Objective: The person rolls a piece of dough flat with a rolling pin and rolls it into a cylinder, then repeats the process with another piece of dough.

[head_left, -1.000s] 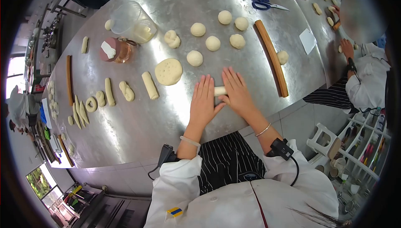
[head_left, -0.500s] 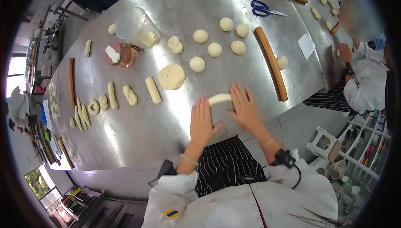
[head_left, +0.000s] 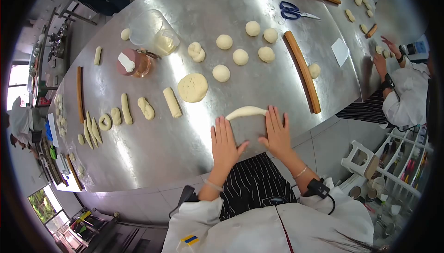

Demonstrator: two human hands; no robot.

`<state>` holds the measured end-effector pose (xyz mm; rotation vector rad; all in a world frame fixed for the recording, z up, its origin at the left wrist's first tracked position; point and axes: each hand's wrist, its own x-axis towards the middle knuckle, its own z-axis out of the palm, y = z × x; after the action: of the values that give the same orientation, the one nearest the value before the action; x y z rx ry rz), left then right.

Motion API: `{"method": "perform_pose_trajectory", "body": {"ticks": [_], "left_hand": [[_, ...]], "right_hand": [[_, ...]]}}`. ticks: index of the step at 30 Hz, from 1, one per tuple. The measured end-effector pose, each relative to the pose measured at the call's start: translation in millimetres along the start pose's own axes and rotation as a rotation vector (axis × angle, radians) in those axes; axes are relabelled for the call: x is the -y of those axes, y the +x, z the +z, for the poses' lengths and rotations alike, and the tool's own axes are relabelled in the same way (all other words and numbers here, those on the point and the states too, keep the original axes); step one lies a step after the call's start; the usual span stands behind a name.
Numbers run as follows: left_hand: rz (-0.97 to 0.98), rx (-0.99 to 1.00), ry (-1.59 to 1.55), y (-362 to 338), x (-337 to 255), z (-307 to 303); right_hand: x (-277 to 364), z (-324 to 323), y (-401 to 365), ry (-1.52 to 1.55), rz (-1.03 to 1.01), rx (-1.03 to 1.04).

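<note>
A long thin rope of white dough [head_left: 246, 112] lies curved on the steel table [head_left: 152, 146], just past my fingertips. My left hand [head_left: 224, 143] rests flat on the table with fingers spread, its tips close to the rope's left end. My right hand [head_left: 276, 131] also lies flat and open, its fingertips at the rope's right end. Neither hand grips anything.
Beyond lie a flat dough disc [head_left: 192, 87], several dough balls [head_left: 240, 56], shaped pieces [head_left: 146, 108], wooden rolling pins [head_left: 302, 70], scissors [head_left: 294, 11], a clear plastic tub [head_left: 153, 32] and a jar [head_left: 132, 62]. Another person in white [head_left: 402, 86] works at the right.
Both hands slid back toward the table's near edge and apart. The short dough piece once under my palms now lies uncovered as a longer, thinner rope.
</note>
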<state>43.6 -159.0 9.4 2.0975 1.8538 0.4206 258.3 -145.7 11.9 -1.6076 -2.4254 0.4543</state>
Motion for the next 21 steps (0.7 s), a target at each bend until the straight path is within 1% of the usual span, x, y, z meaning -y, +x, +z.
{"method": "perform_pose_trajectory", "body": {"ticks": [1,3,4,5,7,9,10,11,13,15,17,18,19,20,21], "left_hand": [[-0.011,-0.059,-0.008,-3,-3,4],[-0.012,-0.085,-0.01,38,-2,2],[0.03,-0.08,-0.023,55,0,0],[0.072,-0.067,-0.034,59,2,-2],[0.081,-0.034,-0.014,44,8,-2],[0.021,0.035,0.027,10,11,-8],[-0.017,0.071,0.025,-2,11,-13],[-0.015,0.072,0.025,-2,10,-15],[-0.051,-0.033,-0.019,-4,4,-17],[-0.02,-0.065,-0.051,20,-5,-15],[0.11,-0.062,-0.099,48,-17,-19],[0.141,-0.076,-0.105,55,-13,-8],[0.138,-0.075,-0.105,49,-10,-2],[0.145,-0.045,-0.092,42,-7,2],[0.153,-0.017,-0.078,34,-5,3]], "right_hand": [[4,-4,19,-0.015,0.031,-0.009],[-8,-7,68,-0.037,0.048,-0.031],[-17,-7,93,-0.066,0.028,-0.041],[-19,-6,102,-0.091,0.013,-0.048],[-23,-6,84,-0.094,0.008,-0.036],[-33,-10,60,-0.114,-0.005,-0.048],[-37,-8,39,-0.06,0.037,-0.119],[-38,-6,27,-0.002,0.082,-0.181],[-27,-18,31,0.044,0.047,-0.185],[-13,-23,50,0.088,0.009,-0.193],[-4,-21,76,0.109,-0.153,-0.108],[-5,-18,75,0.109,-0.154,-0.106],[-7,-13,73,0.073,-0.148,-0.046],[-8,-10,74,0.038,-0.144,0.012],[-7,-8,59,0.038,-0.148,0.01]]}}
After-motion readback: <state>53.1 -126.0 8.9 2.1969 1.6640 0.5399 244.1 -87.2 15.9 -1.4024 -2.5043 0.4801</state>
